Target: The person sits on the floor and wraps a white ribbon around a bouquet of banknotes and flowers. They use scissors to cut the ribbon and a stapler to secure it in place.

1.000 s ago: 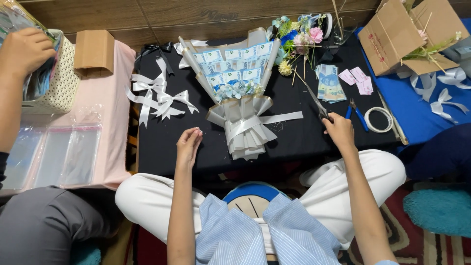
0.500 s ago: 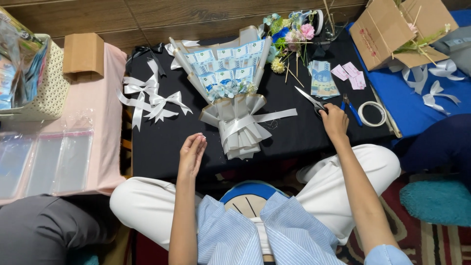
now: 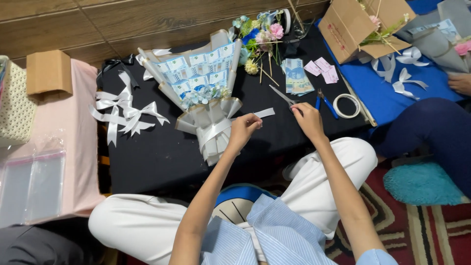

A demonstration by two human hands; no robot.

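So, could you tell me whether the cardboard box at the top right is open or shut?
Open: the cardboard box has its flaps spread, with flower stems inside.

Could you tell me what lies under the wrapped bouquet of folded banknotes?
The bouquet of folded banknotes lies on a black cloth-covered low table. Its white ribbon tail runs to the left hand. Anything directly beneath the bouquet is hidden.
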